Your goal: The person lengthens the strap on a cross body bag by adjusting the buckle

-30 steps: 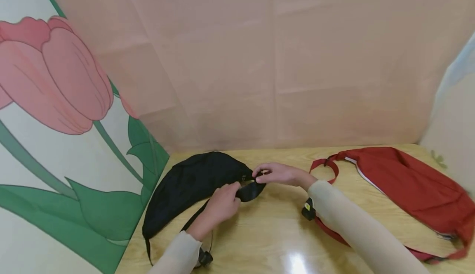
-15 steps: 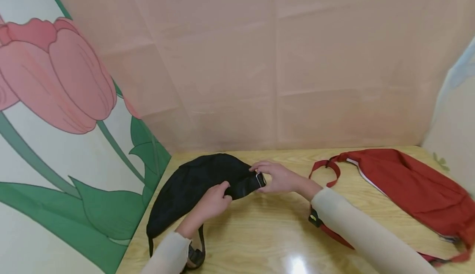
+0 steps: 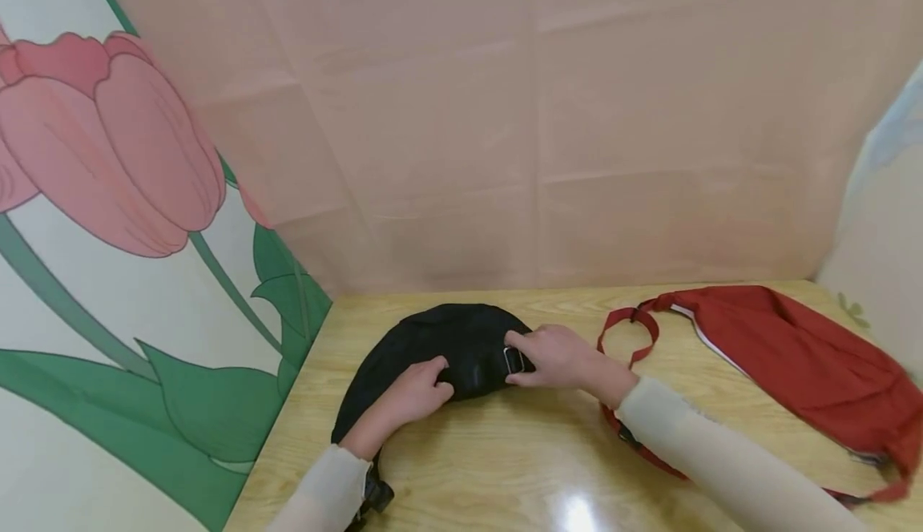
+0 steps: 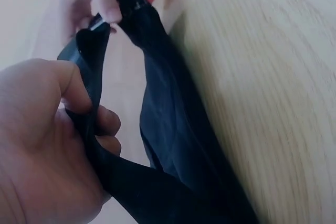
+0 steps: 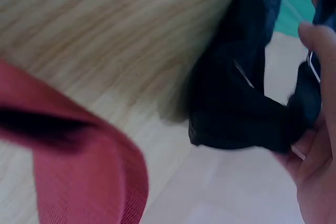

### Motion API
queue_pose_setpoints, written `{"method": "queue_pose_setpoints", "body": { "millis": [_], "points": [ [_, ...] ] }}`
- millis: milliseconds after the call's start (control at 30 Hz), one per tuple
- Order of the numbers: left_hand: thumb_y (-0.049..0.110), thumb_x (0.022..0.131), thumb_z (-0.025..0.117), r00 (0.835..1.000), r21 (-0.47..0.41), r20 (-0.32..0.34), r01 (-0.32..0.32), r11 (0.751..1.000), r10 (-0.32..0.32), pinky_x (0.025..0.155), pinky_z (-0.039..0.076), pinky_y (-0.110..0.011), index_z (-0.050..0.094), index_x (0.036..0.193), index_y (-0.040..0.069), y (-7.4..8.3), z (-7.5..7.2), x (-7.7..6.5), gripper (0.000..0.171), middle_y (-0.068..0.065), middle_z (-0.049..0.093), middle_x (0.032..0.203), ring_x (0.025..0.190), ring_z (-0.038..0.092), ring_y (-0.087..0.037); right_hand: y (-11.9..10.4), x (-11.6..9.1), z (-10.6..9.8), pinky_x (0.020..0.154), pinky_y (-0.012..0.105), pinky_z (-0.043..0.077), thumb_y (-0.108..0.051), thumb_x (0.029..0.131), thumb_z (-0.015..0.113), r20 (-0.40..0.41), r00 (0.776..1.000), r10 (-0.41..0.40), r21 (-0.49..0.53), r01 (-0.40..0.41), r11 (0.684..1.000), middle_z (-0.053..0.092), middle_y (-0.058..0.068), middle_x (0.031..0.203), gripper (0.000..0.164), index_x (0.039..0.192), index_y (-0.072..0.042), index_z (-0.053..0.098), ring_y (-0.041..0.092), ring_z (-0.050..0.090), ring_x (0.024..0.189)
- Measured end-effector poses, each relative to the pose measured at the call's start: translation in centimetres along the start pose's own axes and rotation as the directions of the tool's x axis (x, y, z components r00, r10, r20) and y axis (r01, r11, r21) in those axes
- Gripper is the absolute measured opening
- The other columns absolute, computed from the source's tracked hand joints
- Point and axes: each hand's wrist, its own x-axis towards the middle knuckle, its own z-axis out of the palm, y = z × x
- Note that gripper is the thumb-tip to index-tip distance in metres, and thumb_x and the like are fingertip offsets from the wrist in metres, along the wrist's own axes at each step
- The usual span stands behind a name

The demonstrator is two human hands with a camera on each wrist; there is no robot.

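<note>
A black waist bag (image 3: 404, 348) lies curved on the left half of the table. Its wide black strap (image 4: 86, 72) is pinched between the thumb and curled fingers of my left hand (image 3: 413, 392). At the bag's right end, my right hand (image 3: 555, 356) grips the metal strap buckle (image 3: 513, 360) with thumb and fingers. Between the hands the strap runs in front of the bag body. In the left wrist view the bag body (image 4: 173, 108) stands apart from the held strap. The right wrist view shows the bag's end (image 5: 236, 124) leading into my right hand.
To the right lies a red waist bag (image 3: 800, 364) with a pale zipper edge. Its looped red strap (image 3: 630, 332) reaches close to my right forearm. A black strap clip (image 3: 378, 492) hangs by my left sleeve. Behind the wooden table (image 3: 519, 468) rises a pinkish cloth backdrop (image 3: 534, 131).
The black bag has shifted right, its body drawn in behind the strap. My right hand has moved slightly right with the buckle, while my left hand moved left along the strap and now stays nearly still.
</note>
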Motion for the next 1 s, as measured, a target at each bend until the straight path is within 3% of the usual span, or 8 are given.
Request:
{"method": "queue_pose_setpoints", "body": {
  "millis": [167,267,367,433,567,767,900,1000],
  "points": [
    [0.018,0.098,0.052,1.000,-0.003,-0.008,0.002,1.000,-0.002,0.076,0.044,-0.038,0.059,0.125,0.005,0.0,0.2,-0.1,0.032,-0.001,0.057,0.086,0.078,0.054,-0.018,-0.8,-0.7,0.2,0.046,0.023,0.037,-0.055,0.089,0.071,-0.117,0.993,-0.032,-0.117,0.018,0.993,0.054,-0.008,0.070,0.047,0.115,-0.018,0.057,0.004,0.037,0.046],
    [0.023,0.096,0.057,1.000,-0.001,-0.022,0.011,1.000,-0.011,0.079,0.048,-0.039,0.059,0.125,0.007,0.1,0.2,-0.2,0.034,-0.005,0.064,0.099,0.084,0.058,-0.020,-1.3,-1.3,-0.3,0.050,0.021,0.041,-0.051,0.089,0.074,-0.170,0.984,-0.043,-0.067,0.032,0.997,0.060,-0.004,0.084,0.048,0.121,-0.016,0.062,0.003,0.042,0.052],
    [0.035,0.092,0.065,0.999,0.049,-0.031,0.013,0.999,-0.012,0.087,0.051,-0.043,0.056,0.133,0.007,0.3,0.4,-0.3,0.050,-0.009,0.066,0.121,0.100,0.064,-0.024,-1.7,-1.9,-1.1,0.063,0.024,0.053,-0.045,0.089,0.076,-0.198,0.980,-0.029,0.042,0.038,0.998,0.065,0.001,0.104,0.053,0.129,-0.012,0.064,0.006,0.059,0.069],
    [0.042,0.089,0.071,0.998,0.092,-0.056,-0.006,0.996,0.011,0.092,0.052,-0.045,0.055,0.136,0.008,0.6,0.7,-0.3,0.060,-0.010,0.064,0.129,0.109,0.064,-0.026,-2.0,-2.2,-1.6,0.075,0.030,0.058,-0.043,0.090,0.076,-0.202,0.979,-0.003,0.124,0.028,0.992,0.067,0.004,0.115,0.056,0.132,-0.009,0.064,0.012,0.067,0.087],
    [0.045,0.092,0.070,0.996,0.133,-0.074,-0.031,0.991,0.041,0.087,0.054,-0.046,0.057,0.132,0.008,1.1,1.5,-0.1,0.056,-0.011,0.067,0.122,0.105,0.066,-0.027,-2.3,-2.5,-2.2,0.090,0.041,0.056,-0.042,0.091,0.076,-0.172,0.983,0.071,0.272,-0.021,0.962,0.068,0.007,0.126,0.055,0.133,-0.010,0.063,0.024,0.067,0.111],
    [0.045,0.093,0.068,0.999,0.115,0.028,-0.021,0.993,0.018,0.092,0.053,-0.044,0.058,0.137,0.004,1.2,2.7,-0.4,0.061,-0.015,0.067,0.128,0.112,0.066,-0.027,-2.6,-2.9,-2.2,0.093,0.042,0.055,-0.047,0.092,0.073,-0.104,0.993,0.046,0.308,-0.012,0.951,0.067,0.004,0.126,0.053,0.131,-0.012,0.065,0.021,0.066,0.113],
    [0.049,0.093,0.069,0.995,0.019,-0.018,-0.094,0.995,0.095,0.088,0.053,-0.038,0.059,0.132,0.009,1.7,2.6,-0.7,0.057,-0.008,0.068,0.124,0.107,0.066,-0.019,-3.1,-3.1,-2.4,0.090,0.041,0.056,-0.051,0.091,0.071,-0.109,0.993,0.034,0.313,0.001,0.950,0.068,0.004,0.123,0.055,0.130,-0.011,0.065,0.019,0.067,0.110],
    [0.050,0.094,0.068,0.975,-0.026,-0.102,-0.199,0.980,0.196,0.090,0.052,-0.036,0.056,0.132,0.015,2.5,2.2,-1.0,0.053,-0.003,0.065,0.127,0.108,0.063,-0.014,-3.6,-3.1,-2.7,0.088,0.041,0.057,-0.050,0.091,0.071,-0.140,0.990,0.025,0.318,0.021,0.948,0.069,0.004,0.121,0.055,0.130,-0.010,0.066,0.019,0.068,0.107]
  ]
}}
